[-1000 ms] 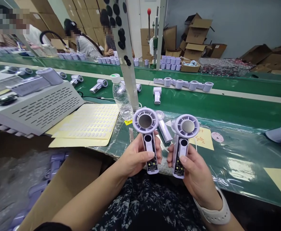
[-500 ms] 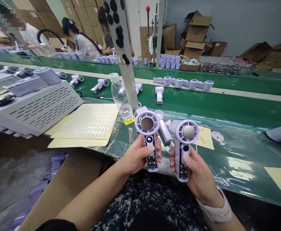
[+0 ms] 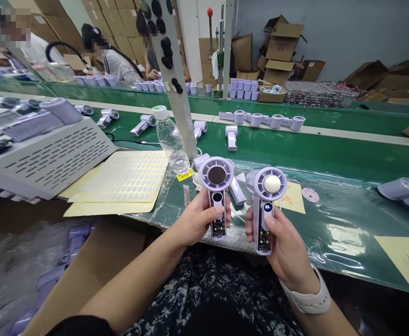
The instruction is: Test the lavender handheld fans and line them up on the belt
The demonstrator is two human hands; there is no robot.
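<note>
Upright in my left hand is a purple handheld fan, its open handle front showing a circuit board. That thumb presses on the button strip below a dark round display. My right hand is closed around a second purple handheld fan, also with its board bare. Its small display is lit and reads 83, with my thumb just under it. Both round fan heads face me, side by side and apart. Behind them another fan lies on the green worktop, partly hidden.
A clear bottle stands beside a metal post. Sticker sheets lie left, by a vented grey box. More fans lie on the green conveyor. Co-workers sit across the line. An open carton is below left.
The left fan's display lit up half a second ago and is dark now. The right fan's display has turned on. Both fans shifted slightly; the camera view has moved a little.
</note>
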